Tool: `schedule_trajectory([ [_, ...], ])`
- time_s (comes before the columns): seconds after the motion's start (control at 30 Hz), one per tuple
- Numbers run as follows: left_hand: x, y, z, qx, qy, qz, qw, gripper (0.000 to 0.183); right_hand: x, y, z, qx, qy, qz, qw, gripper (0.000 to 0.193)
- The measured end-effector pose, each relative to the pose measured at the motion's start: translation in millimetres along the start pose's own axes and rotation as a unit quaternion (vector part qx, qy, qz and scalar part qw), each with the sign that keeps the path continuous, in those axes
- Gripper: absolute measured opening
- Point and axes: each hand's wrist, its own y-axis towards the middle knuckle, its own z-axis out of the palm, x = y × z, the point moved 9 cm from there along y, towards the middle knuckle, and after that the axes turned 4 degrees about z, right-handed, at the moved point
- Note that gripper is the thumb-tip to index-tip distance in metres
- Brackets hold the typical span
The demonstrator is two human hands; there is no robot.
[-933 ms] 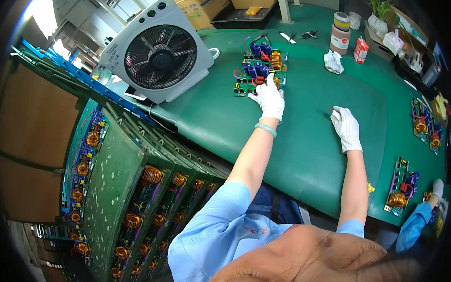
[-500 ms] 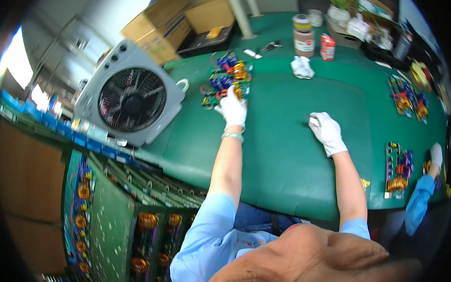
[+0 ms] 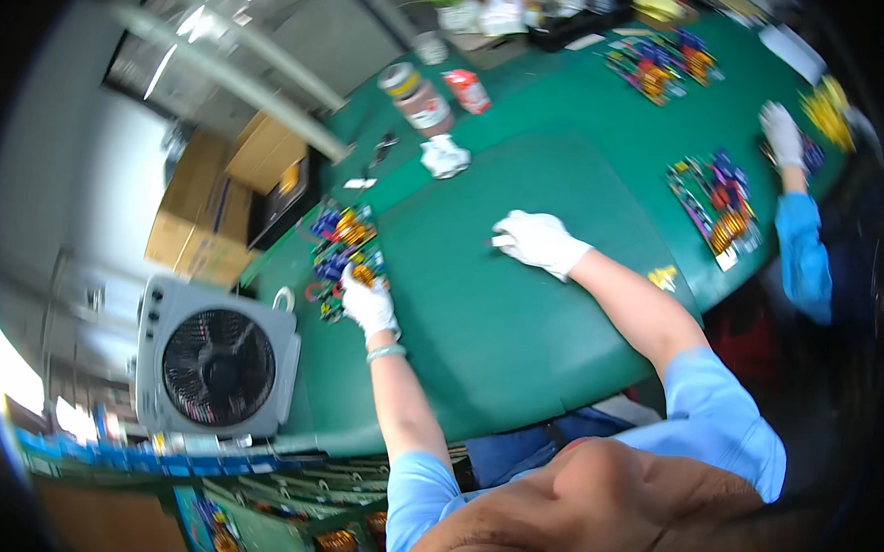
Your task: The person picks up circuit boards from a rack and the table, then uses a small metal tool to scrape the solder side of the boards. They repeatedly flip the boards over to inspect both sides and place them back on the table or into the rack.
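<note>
My left hand [image 3: 368, 305], in a white glove, is closed at the near circuit board [image 3: 330, 264] of a pair on the left of the green mat. Its fingers press among the blue parts and copper coils, and part of the grip is blurred. A second board [image 3: 349, 229] lies just beyond it. Over the middle of the mat, my right hand [image 3: 542, 243], gloved too, has its fingers curled together. A tiny dark tip shows at the fingertips, too small to name.
A grey fan [image 3: 220, 366] stands at the left, cardboard boxes [image 3: 206, 200] behind it. A jar [image 3: 416, 100], red carton [image 3: 467, 91] and crumpled white cloth [image 3: 445, 156] stand at the back. More boards [image 3: 719, 208] lie right, near another person's gloved hand [image 3: 783, 134].
The whole view has turned, so the table and fan appear tilted differently and shifted left. My left hand stays at the same board; my right hand remains curled over the mat.
</note>
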Motion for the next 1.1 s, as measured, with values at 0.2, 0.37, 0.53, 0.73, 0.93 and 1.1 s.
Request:
schedule_trajectory([
  [0.2, -19.1, -18.6, 8.5, 0.071, 0.109, -0.037, 0.991, 0.101, -15.3, 1.1, 13.2, 0.024, 0.037, 0.080, 0.996, 0.023],
  [0.37, -92.6, -66.9, 34.1, 0.206, 0.191, 0.047, 0.959, 0.092, -3.3, -26.3, -11.6, 0.093, 0.012, 0.028, 0.995, 0.035],
  [0.53, -126.2, -102.0, 55.1, 0.395, 0.059, 0.108, 0.910, 0.070, -46.1, -90.8, -120.0, -0.012, -0.028, 0.182, 0.983, 0.026],
  [0.73, -134.9, -98.3, 54.4, 0.385, 0.164, 0.193, 0.887, 0.064, -102.3, -208.2, -232.5, -0.165, -0.283, 0.320, 0.889, 0.020],
  [0.93, -156.3, -116.3, 57.0, 0.414, 0.181, 0.223, 0.864, 0.068, -123.8, -264.9, -229.1, -0.184, -0.258, 0.425, 0.848, 0.041],
  [1.1, -91.5, -94.6, 89.5, 0.402, 0.183, 0.291, 0.849, 0.070, -119.9, -253.3, -228.8, -0.179, -0.148, 0.484, 0.843, 0.045],
])
